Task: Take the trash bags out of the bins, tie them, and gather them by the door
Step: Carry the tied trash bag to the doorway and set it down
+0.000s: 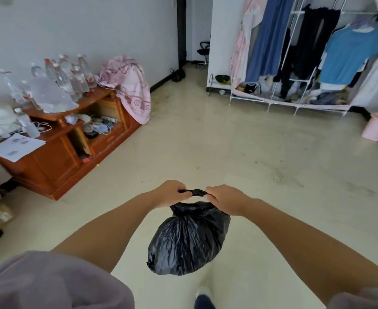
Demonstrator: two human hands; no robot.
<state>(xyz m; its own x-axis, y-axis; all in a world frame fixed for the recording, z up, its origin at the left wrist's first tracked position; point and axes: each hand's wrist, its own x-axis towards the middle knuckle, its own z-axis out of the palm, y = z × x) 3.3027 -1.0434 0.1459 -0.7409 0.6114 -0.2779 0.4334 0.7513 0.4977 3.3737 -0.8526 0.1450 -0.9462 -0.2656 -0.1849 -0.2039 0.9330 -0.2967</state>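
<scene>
Both hands are gripping the black trash bag (189,238) by its twisted top: left hand (169,194) and right hand (225,200) are pinching opposite ends above the floor (239,152).

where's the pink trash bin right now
In the head view, the pink trash bin stands on the floor at the far right edge, just past the right end of the clothes rack, against the wall.

Trash bag (188,239): thin black plastic, glossy, crinkled. Cabinet (56,161) left of bag: varnished reddish wood, shiny. Bottles (65,76) on cabinet: clear plastic. Floor (239,152): smooth, pale, scuffed.
</scene>
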